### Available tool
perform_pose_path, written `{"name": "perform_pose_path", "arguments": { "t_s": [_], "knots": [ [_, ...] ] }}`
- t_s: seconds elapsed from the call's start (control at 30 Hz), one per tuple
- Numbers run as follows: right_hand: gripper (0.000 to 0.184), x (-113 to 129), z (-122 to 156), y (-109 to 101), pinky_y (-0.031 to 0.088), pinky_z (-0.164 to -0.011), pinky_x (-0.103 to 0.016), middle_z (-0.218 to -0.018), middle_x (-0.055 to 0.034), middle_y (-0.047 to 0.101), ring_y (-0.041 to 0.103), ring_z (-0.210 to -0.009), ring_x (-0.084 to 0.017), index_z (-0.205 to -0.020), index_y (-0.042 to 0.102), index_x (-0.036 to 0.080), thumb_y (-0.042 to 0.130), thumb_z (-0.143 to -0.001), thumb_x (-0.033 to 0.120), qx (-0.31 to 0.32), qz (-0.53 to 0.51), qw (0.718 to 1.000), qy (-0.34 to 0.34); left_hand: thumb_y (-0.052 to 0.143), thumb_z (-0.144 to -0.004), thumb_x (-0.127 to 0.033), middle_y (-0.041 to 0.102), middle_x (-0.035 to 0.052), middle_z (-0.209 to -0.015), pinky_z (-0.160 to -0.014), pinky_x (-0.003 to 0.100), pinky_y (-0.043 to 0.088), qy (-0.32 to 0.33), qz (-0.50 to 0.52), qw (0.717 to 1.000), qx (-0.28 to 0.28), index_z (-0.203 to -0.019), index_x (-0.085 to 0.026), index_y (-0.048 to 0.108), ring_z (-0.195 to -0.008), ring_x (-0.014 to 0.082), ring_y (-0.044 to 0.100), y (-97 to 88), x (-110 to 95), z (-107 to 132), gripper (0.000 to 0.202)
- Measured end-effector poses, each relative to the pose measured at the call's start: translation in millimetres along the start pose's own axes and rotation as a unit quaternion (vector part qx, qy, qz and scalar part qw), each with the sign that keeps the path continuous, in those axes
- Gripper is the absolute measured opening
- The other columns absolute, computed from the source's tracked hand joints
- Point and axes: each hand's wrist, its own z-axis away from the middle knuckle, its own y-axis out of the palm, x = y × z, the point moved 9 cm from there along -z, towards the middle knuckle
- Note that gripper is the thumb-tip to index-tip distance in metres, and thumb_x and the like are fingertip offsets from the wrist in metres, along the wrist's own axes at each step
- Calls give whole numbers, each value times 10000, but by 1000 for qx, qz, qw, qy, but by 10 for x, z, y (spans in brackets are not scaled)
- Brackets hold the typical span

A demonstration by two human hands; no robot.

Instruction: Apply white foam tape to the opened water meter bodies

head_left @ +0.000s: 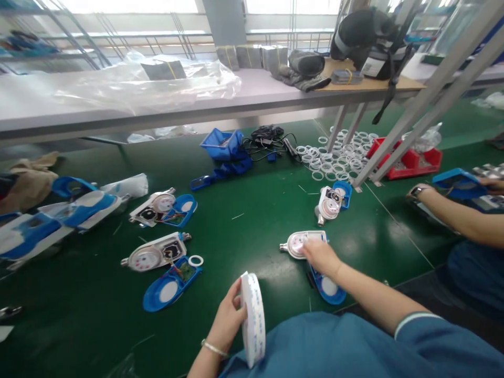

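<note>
My left hand grips a roll of white tape with blue print, held on edge above the bench front. My right hand reaches onto a white water meter with a round dial. Its fingers are bent together at the housing, and whatever they pinch is hidden. The meter's blue cover lies open below that hand, with a white disc inside. Just behind is another opened meter. Two more opened meters lie to the left, and a white ring rests by the nearer one's blue cover.
White rings are scattered at the back right near red bins. A blue bin and black cables sit at the back middle. Blue-and-white meters line the left. A metal post and a co-worker's arm are at right.
</note>
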Motion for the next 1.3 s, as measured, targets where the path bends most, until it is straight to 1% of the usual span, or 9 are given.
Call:
{"name": "perform_pose_path", "arguments": {
  "t_s": [0.13, 0.23, 0.37, 0.5, 0.63, 0.73, 0.9, 1.07, 1.3],
  "knots": [
    [194, 375, 457, 600, 453, -768, -443, -839, -178, 633, 566, -861, -301, -857, 612, 94, 546, -790, 263, 59, 94, 994, 0, 524, -644, -88, 462, 111, -1278, -1074, 476, 299, 164, -327, 928, -72, -1258, -154, 405, -1201, 272, 420, -85, -544, -9, 629],
    [261, 377, 598, 826, 410, -881, -457, -947, -193, 628, 538, -991, -292, -937, 607, 82, 399, -784, 41, 69, 122, 990, -11, 464, -616, -25, 457, 90, -1278, -1077, 428, 303, 280, -433, 856, -44, -1244, -171, 429, -1206, 233, 390, 225, -874, 115, 646],
    [343, 252, 616, 798, 431, -853, -474, -926, -174, 633, 541, -992, -303, -1032, 576, 110, 386, -761, 23, 73, 102, 992, -15, 450, -589, -3, 440, 73, -1301, -1063, 374, 326, 330, -466, 821, 5, -1238, -182, 434, -1202, 207, 376, 651, -1045, 293, 673],
    [329, 256, 547, 346, 458, -896, -400, -1101, -118, 580, 540, -1029, -238, -1125, 488, 173, 478, -797, 168, 27, -168, 983, -67, 458, -607, -18, 442, 61, -1316, -1046, 382, 333, 325, -489, 809, 36, -1228, -209, 457, -1198, 218, 373, 870, -1071, 319, 649],
    [325, 160, 443, 64, 521, -606, -291, -859, -29, 605, 593, -650, -131, -1177, 443, 220, 413, -857, 273, 76, -451, 889, -39, 455, -580, -8, 440, 34, -1331, -1028, 424, 327, 304, -526, 790, 78, -1229, -255, 466, -1209, 246, 359, 1041, -1003, 242, 694],
    [375, 125, 410, 38, 489, -540, -260, -733, 16, 605, 536, -521, -99, -1207, 474, 231, 468, -835, 274, 118, -446, 886, -46, 458, -562, 0, 432, 22, -1344, -1014, 430, 327, 288, -548, 780, 95, -1235, -274, 463, -1221, 258, 345, 1184, -927, 169, 727],
    [318, 148, 421, -52, 454, -919, -396, -1092, -61, 640, 580, -1000, -187, -1139, 569, 235, 512, -832, 296, 103, -365, 914, -144, 475, -554, -8, 422, 29, -1350, -1011, 428, 323, 271, -560, 774, 114, -1231, -250, 461, -1215, 262, 345, 1403, -841, 62, 719],
    [254, 161, 418, -159, 483, -831, -350, -940, -67, 657, 593, -886, -170, -1029, 626, 205, 504, -851, 339, 101, -307, 924, -203, 481, -547, 4, 447, 31, -1331, -975, 420, 353, 255, -554, 781, 137, -1205, -248, 479, -1178, 259, 382, 1530, -817, 13, 704],
    [232, 210, 626, -148, 483, -832, -281, -985, -59, 595, 577, -902, -131, -1050, 606, 228, 512, -851, 303, 155, -370, 874, -274, 482, -515, -9, 495, 78, -1251, -1014, 388, 356, 231, -463, 846, 129, -1213, -178, 461, -1140, 227, 434, 1479, -790, -64, 719]
  ]
}}
